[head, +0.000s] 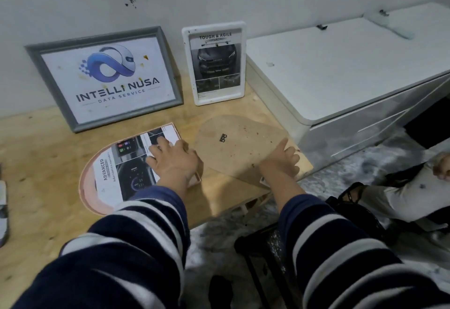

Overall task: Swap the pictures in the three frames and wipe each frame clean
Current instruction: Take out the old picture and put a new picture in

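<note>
An arched pink frame [87,187] lies flat on the wooden table [43,152], holding a picture [121,169] headed "ADVANCED". My left hand [174,160] rests on that picture's right end, fingers spread. To its right lies the arched brown backing board [233,143] with a small black hanger. My right hand [280,160] lies on the board's right edge, fingers extended. A grey frame [31,53] with the "INTELLI NUSA" picture and a white frame [241,65] with the "TOUGH & AGILE" car picture lean on the wall.
A white cabinet [341,70] stands right of the table, a white brush-like object [392,23] on top. A dark chair [263,255] is below the table's front edge. Another person's leg and hand [414,187] show at the right. A white object [3,211] sits at the left edge.
</note>
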Motion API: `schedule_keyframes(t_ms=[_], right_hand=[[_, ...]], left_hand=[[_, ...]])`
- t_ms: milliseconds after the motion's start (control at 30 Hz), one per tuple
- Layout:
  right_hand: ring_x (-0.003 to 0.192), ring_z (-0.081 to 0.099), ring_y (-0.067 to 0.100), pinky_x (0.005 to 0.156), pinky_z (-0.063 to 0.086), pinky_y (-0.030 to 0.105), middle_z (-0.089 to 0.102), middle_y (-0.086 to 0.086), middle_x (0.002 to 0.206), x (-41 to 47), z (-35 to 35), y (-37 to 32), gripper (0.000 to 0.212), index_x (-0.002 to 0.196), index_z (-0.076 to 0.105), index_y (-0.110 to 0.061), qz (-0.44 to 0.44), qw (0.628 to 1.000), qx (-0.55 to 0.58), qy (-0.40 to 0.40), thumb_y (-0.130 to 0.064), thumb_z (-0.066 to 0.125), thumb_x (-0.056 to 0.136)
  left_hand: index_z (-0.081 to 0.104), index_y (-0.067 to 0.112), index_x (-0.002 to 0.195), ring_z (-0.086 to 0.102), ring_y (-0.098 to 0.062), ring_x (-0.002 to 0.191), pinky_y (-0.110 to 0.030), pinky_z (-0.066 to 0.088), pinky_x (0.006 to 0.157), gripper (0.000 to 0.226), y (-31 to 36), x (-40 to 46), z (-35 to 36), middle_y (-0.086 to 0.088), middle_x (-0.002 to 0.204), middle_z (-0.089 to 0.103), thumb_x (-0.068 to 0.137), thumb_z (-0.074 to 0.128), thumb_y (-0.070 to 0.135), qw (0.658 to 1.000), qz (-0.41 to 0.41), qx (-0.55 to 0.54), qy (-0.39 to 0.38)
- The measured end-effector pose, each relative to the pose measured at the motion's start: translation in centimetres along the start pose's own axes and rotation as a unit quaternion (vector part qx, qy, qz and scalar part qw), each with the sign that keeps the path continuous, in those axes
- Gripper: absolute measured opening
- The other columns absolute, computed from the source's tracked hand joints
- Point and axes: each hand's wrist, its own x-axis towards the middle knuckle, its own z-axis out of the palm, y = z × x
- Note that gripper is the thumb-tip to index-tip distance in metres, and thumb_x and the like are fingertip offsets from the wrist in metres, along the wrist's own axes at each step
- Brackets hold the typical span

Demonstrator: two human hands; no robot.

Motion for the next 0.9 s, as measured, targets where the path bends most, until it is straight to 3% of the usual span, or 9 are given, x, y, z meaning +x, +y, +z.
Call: schedule_keyframes(t_ms=[100,200,367,500,667,900], right_hand=[[0.127,0.030,0.030,0.100,0.033,0.040,0.024,0.012,0.144,-1.5,0.7,-2.0,0.091,0.153,-0.006,-0.018,-0.056,0.998,-0.026,0.020,-0.022,0.057,0.087],[0.128,0.027,0.032,0.105,0.030,0.043,0.024,0.012,0.143,-3.5,2.1,-4.8,0.086,0.153,-0.003,-0.018,-0.137,0.990,-0.024,-0.018,-0.018,0.052,0.087],[0.132,0.023,0.032,0.108,0.027,0.044,0.022,0.009,0.148,-7.1,4.5,-8.9,0.066,0.148,0.025,-0.021,-0.272,0.959,-0.039,-0.063,-0.010,0.046,0.086],[0.124,0.031,0.030,0.101,0.034,0.044,0.035,0.009,0.134,-8.7,6.2,-10.6,0.038,0.129,0.048,-0.019,-0.347,0.934,-0.070,-0.047,-0.033,0.050,0.093],[0.126,0.032,0.028,0.101,0.034,0.043,0.034,0.008,0.138,-9.9,7.7,-10.7,0.064,0.140,0.038,-0.017,-0.368,0.923,-0.104,-0.034,-0.053,0.055,0.089],[0.124,0.032,0.026,0.101,0.034,0.041,0.034,0.006,0.135,-10.2,8.3,-10.4,0.065,0.144,0.040,-0.026,-0.341,0.936,-0.082,-0.034,-0.056,0.055,0.088]], left_hand=[[0.041,0.014,0.136,0.027,-0.038,0.129,-0.049,0.025,0.105,0.050,-2.1,-0.2,-1.4,-0.015,0.142,0.028,0.095,0.041,0.043,0.999,-0.045,-0.025,0.017],[0.038,0.013,0.138,0.020,-0.038,0.136,-0.049,0.020,0.110,0.051,-4.6,-0.5,-2.4,-0.016,0.151,0.020,0.093,0.044,0.036,0.994,-0.099,-0.050,0.007],[0.033,0.012,0.141,0.015,-0.036,0.140,-0.048,0.021,0.111,0.061,-9.7,-1.1,-3.1,-0.013,0.154,0.013,0.088,0.054,0.034,0.979,-0.182,-0.095,-0.006],[0.027,0.007,0.143,0.020,-0.034,0.138,-0.048,0.026,0.109,0.073,-13.1,-1.8,-3.0,-0.014,0.151,0.018,0.088,0.059,0.044,0.968,-0.224,-0.113,0.004],[0.034,0.009,0.140,0.025,-0.033,0.132,-0.047,0.034,0.102,0.076,-15.8,-2.1,-2.6,-0.012,0.143,0.030,0.086,0.056,0.058,0.973,-0.215,-0.082,-0.028],[0.043,0.013,0.130,0.026,-0.031,0.127,-0.047,0.035,0.096,0.061,-16.2,-2.4,-1.9,-0.010,0.136,0.034,0.087,0.058,0.054,0.974,-0.203,-0.100,-0.007]])
